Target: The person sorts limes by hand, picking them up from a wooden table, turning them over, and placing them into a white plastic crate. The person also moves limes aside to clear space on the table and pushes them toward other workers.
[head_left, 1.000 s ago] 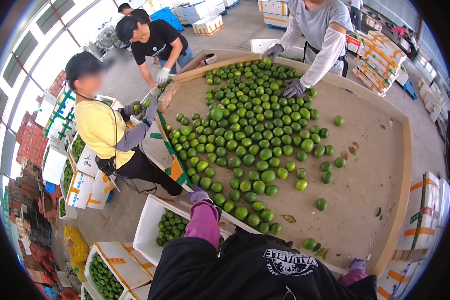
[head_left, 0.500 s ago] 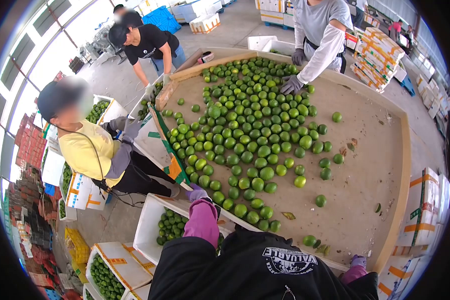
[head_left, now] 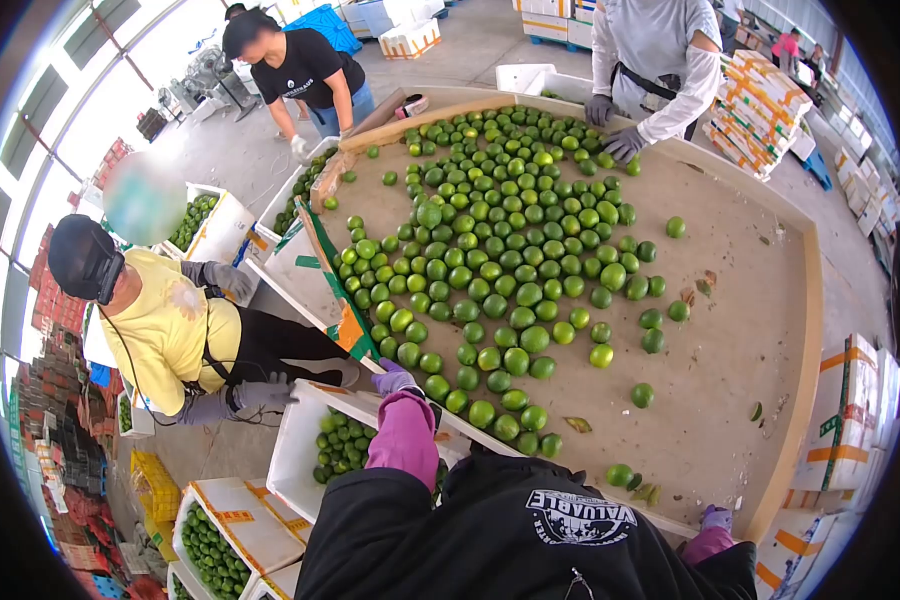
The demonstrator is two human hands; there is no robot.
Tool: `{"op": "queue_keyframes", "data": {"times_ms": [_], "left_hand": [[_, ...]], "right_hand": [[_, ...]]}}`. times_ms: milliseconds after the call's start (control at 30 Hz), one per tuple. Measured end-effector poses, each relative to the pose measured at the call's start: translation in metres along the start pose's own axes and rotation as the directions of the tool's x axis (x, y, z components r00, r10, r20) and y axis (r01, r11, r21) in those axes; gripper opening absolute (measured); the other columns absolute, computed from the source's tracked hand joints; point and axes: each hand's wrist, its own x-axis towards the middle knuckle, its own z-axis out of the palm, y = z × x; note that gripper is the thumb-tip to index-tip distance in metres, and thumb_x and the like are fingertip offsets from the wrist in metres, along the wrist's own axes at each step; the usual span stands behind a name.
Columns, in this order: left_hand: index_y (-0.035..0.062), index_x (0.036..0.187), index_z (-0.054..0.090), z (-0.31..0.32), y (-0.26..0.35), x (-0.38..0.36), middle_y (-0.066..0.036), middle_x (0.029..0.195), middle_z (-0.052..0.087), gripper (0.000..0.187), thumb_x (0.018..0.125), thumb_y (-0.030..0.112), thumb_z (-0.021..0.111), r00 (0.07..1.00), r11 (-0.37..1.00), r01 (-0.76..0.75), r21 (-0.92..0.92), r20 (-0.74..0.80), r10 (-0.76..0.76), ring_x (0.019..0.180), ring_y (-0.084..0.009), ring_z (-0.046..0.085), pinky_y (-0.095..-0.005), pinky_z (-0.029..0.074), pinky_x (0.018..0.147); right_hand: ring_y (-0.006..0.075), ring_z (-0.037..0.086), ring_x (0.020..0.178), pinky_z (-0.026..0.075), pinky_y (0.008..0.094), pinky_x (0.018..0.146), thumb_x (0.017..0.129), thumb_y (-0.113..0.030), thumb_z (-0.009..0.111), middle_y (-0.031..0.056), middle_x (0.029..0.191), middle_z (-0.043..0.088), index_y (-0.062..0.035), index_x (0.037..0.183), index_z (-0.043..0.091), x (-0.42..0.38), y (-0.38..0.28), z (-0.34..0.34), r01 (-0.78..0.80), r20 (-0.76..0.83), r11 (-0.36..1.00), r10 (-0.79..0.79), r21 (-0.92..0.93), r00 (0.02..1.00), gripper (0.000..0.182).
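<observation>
Many green limes (head_left: 530, 250) lie spread over a wide sorting table (head_left: 730, 330) with a raised wooden rim. My left hand (head_left: 394, 378), in a purple glove, rests at the table's near left edge, beside the green and orange taped strip; its fingers are partly hidden, so its grip cannot be made out. On the near right edge lies my right hand (head_left: 716, 518), also gloved in purple, with only a small part showing. Below my left forearm is a white foam box (head_left: 292, 440) holding limes.
A person in yellow (head_left: 170, 320) stands left of the table. Another in black (head_left: 305, 70) is at the back left, and a third in grey (head_left: 655, 50) at the far edge. Lime-filled boxes (head_left: 255, 520) stand lower left; stacked boxes (head_left: 845, 410) stand right.
The person in yellow has turned and lowered a gloved hand toward the foam box. The person in grey has shifted right and straightened. Some limes have rolled slightly. My hands have hardly moved.
</observation>
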Motion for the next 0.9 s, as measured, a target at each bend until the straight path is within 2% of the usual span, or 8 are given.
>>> {"op": "queue_keyframes", "data": {"times_ms": [233, 300, 433, 633, 700, 833, 900], "left_hand": [[-0.0048, 0.115, 0.052, 0.005, -0.004, 0.005, -0.029, 0.105, 0.061, 0.067, 0.092, 0.057, 0.040, 1.000, 0.999, 0.002, 0.036, 0.017, -0.003, 0.097, -0.0469, 0.059, -0.0520, 0.048, 0.083], [-0.0049, 0.115, 0.052, 0.010, -0.009, 0.010, -0.029, 0.104, 0.061, 0.068, 0.092, 0.057, 0.039, 1.000, 0.999, -0.026, 0.023, -0.002, 0.026, 0.096, -0.0466, 0.060, -0.0520, 0.048, 0.082], [-0.0047, 0.114, 0.052, 0.006, -0.005, 0.005, -0.029, 0.103, 0.062, 0.068, 0.092, 0.058, 0.038, 1.000, 0.999, -0.018, 0.041, 0.007, 0.017, 0.095, -0.0466, 0.060, -0.0521, 0.048, 0.081], [-0.0048, 0.113, 0.052, -0.002, 0.003, -0.004, -0.028, 0.101, 0.063, 0.067, 0.093, 0.057, 0.038, 1.000, 0.999, -0.015, 0.049, -0.022, 0.017, 0.093, -0.0466, 0.061, -0.0519, 0.048, 0.079], [-0.0050, 0.114, 0.052, -0.005, 0.005, -0.006, -0.028, 0.102, 0.062, 0.067, 0.093, 0.057, 0.038, 1.000, 0.999, -0.010, 0.035, -0.006, 0.010, 0.094, -0.0466, 0.060, -0.0519, 0.048, 0.080], [-0.0050, 0.114, 0.052, -0.002, 0.002, -0.005, -0.029, 0.101, 0.062, 0.066, 0.093, 0.056, 0.038, 0.999, 1.000, -0.004, -0.014, -0.037, 0.003, 0.093, -0.0472, 0.060, -0.0522, 0.048, 0.080], [-0.0049, 0.111, 0.053, 0.012, -0.012, 0.008, -0.029, 0.099, 0.063, 0.064, 0.092, 0.055, 0.040, 0.994, 0.996, -0.092, 0.009, -0.063, 0.093, 0.091, -0.0477, 0.060, -0.0521, 0.049, 0.078]], "right_hand": [[0.0287, 0.067, 0.071, 0.051, 0.0413, 0.066, 0.084, -0.037, 0.056, 0.0130, 0.072, 0.069, -0.0043, 0.079, 0.072, -0.001, -0.001, -0.001, 0.033, -0.021, 0.997, -0.034, -0.070, 0.999, 0.037], [0.0287, 0.067, 0.070, 0.051, 0.0413, 0.066, 0.085, -0.037, 0.054, 0.0131, 0.072, 0.069, -0.0042, 0.078, 0.073, -0.011, -0.012, -0.010, 0.065, 0.030, 0.994, -0.063, -0.092, 0.998, 0.038], [0.0284, 0.067, 0.069, 0.051, 0.0409, 0.065, 0.085, -0.037, 0.054, 0.0133, 0.071, 0.069, -0.0042, 0.078, 0.073, -0.011, -0.012, -0.010, 0.033, 0.025, 0.996, -0.031, -0.088, 0.999, 0.039], [0.0271, 0.067, 0.067, 0.050, 0.0403, 0.064, 0.084, -0.034, 0.056, 0.0121, 0.069, 0.069, -0.0038, 0.077, 0.073, -0.015, -0.012, -0.010, 0.040, 0.009, 0.999, -0.040, -0.018, 0.999, 0.035], [0.0261, 0.066, 0.066, 0.050, 0.0388, 0.063, 0.083, -0.032, 0.058, 0.0116, 0.068, 0.069, -0.0034, 0.076, 0.073, -0.008, -0.007, -0.004, -0.028, -0.011, 0.999, 0.028, 0.023, 1.000, 0.033], [0.0256, 0.066, 0.066, 0.050, 0.0379, 0.063, 0.082, -0.032, 0.059, 0.0120, 0.068, 0.069, -0.0030, 0.075, 0.073, -0.013, -0.009, -0.006, 0.016, -0.012, 0.999, -0.016, 0.029, 1.000, 0.033], [0.0263, 0.067, 0.067, 0.051, 0.0379, 0.065, 0.082, -0.031, 0.060, 0.0128, 0.069, 0.069, -0.0029, 0.075, 0.073, -0.017, -0.012, -0.005, -0.025, -0.031, 0.995, 0.028, 0.092, 0.999, 0.032]]}}
